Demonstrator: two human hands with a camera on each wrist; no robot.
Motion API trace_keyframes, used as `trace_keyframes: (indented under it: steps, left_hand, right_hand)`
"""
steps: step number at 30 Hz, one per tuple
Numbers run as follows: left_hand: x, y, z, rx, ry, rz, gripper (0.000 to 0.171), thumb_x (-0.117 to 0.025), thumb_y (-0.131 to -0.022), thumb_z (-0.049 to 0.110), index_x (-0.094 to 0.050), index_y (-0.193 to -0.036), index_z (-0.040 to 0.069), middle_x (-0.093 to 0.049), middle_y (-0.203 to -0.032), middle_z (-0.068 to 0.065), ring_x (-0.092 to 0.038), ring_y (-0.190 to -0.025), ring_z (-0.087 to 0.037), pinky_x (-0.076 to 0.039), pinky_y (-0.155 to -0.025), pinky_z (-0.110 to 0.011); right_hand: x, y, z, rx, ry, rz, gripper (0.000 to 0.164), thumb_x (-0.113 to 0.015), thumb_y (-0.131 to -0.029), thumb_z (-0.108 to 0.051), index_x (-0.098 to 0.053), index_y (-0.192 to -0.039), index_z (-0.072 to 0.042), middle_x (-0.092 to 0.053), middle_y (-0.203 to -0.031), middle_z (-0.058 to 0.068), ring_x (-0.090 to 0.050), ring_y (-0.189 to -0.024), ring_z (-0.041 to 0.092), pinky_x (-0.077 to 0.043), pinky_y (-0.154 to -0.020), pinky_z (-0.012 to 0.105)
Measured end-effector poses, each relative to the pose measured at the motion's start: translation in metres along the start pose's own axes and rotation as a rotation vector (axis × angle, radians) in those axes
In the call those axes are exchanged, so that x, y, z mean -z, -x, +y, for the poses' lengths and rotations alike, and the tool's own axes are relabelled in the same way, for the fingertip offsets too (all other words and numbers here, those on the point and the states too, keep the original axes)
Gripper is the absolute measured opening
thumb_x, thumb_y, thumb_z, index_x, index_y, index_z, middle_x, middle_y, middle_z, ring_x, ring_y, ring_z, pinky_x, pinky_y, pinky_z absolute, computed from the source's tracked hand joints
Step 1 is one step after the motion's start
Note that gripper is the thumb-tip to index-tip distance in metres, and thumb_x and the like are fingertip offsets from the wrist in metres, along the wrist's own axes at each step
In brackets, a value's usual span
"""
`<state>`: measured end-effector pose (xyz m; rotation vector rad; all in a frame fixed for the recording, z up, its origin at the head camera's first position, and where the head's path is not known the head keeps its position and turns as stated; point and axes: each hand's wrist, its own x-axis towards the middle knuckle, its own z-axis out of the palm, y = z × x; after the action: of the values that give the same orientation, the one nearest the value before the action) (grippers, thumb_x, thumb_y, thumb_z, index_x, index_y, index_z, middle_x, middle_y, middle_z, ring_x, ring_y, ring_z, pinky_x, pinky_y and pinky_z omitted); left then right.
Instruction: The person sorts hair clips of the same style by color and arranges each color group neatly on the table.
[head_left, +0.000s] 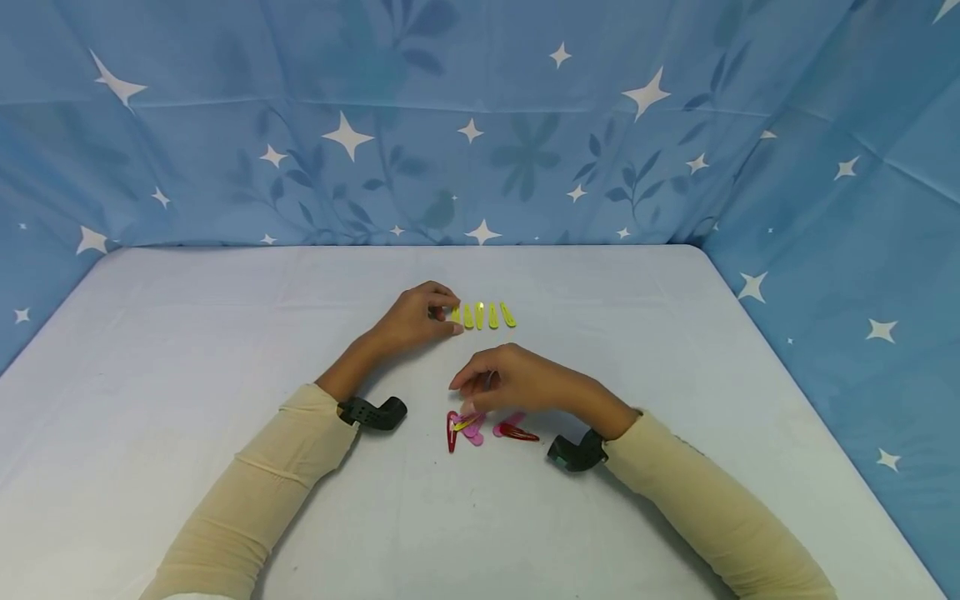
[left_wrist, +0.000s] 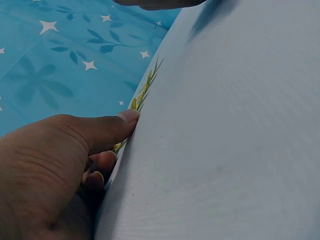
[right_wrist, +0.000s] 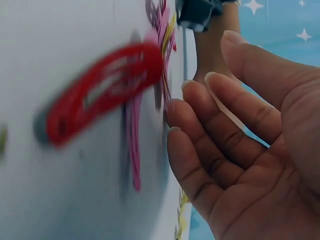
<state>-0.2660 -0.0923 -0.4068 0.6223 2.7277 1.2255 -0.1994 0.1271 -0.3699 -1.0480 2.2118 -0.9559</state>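
Several yellow snap hair clips (head_left: 492,316) lie side by side in a row on the white table. My left hand (head_left: 418,317) is at the row's left end, its thumb and fingers pinching the leftmost yellow hair clip (head_left: 455,314) at its two ends. In the left wrist view the thumb (left_wrist: 112,129) is down at the cloth and partly covers the row. Nearer to me, my right hand (head_left: 517,379) hovers with loosely bent fingers and holds nothing. Just below it lie red hair clips (head_left: 452,433), pink hair clips (head_left: 475,434) and a yellow one (head_left: 467,422) in a loose pile.
At the right of the pile a red hair clip (head_left: 519,432) overlaps a pink one. White cloth covers the table (head_left: 225,333). A blue curtain with stars (head_left: 420,167) hangs behind the far edge and along the right side. Each wrist wears a black camera (head_left: 375,413).
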Motion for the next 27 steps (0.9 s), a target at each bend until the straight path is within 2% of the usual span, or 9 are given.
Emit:
trace_keyframes:
  steps: [5, 11, 15, 23, 27]
  left_hand:
    - [0.001, 0.0, -0.001, -0.02, 0.009, 0.001, 0.047, -0.076, -0.087, 0.018, -0.065, -0.127, -0.002, -0.057, -0.13, -0.014, -0.06, -0.099, -0.025, -0.048, -0.085, -0.037]
    - [0.0, 0.0, -0.002, -0.031, 0.011, 0.001, 0.048, -0.076, -0.087, 0.018, -0.064, -0.128, -0.002, -0.057, -0.13, -0.014, -0.061, -0.099, -0.025, -0.049, -0.085, -0.038]
    - [0.0, 0.0, -0.002, -0.041, 0.011, 0.005, 0.047, -0.076, -0.087, 0.018, -0.064, -0.128, -0.002, -0.057, -0.13, -0.014, -0.06, -0.098, -0.025, -0.049, -0.083, -0.037]
    - [0.0, 0.001, -0.002, 0.005, 0.016, -0.003, 0.047, -0.076, -0.087, 0.019, -0.064, -0.129, 0.0, -0.057, -0.131, -0.012, -0.06, -0.1, -0.024, -0.047, -0.084, -0.036]
    - [-0.001, 0.0, -0.001, -0.003, 0.015, -0.003, 0.047, -0.076, -0.087, 0.019, -0.064, -0.128, -0.001, -0.057, -0.131, -0.013, -0.06, -0.1, -0.024, -0.048, -0.084, -0.036]
  right_hand:
    - [-0.009, 0.0, -0.004, 0.037, 0.032, -0.039, 0.027, -0.074, -0.089, -0.016, -0.072, -0.116, -0.009, -0.071, -0.103, -0.001, -0.063, -0.088, 0.002, -0.053, -0.082, 0.021]
    - [-0.015, -0.001, -0.007, 0.067, 0.13, -0.041, 0.024, -0.072, -0.09, -0.011, -0.073, -0.114, -0.01, -0.068, -0.101, -0.002, -0.059, -0.088, 0.002, -0.052, -0.082, 0.02]
    - [-0.016, -0.001, -0.008, 0.058, 0.171, -0.041, 0.021, -0.07, -0.091, -0.009, -0.074, -0.111, -0.014, -0.065, -0.099, -0.004, -0.057, -0.088, 0.004, -0.051, -0.082, 0.02]
    - [-0.018, 0.001, -0.012, 0.032, 0.164, -0.078, 0.018, -0.068, -0.092, -0.008, -0.073, -0.109, -0.012, -0.063, -0.09, -0.006, -0.055, -0.082, 0.004, -0.049, -0.077, 0.021]
    - [-0.018, 0.002, -0.013, 0.034, 0.184, -0.075, 0.019, -0.065, -0.093, -0.007, -0.073, -0.11, -0.012, -0.062, -0.09, -0.005, -0.054, -0.081, 0.004, -0.048, -0.075, 0.021]
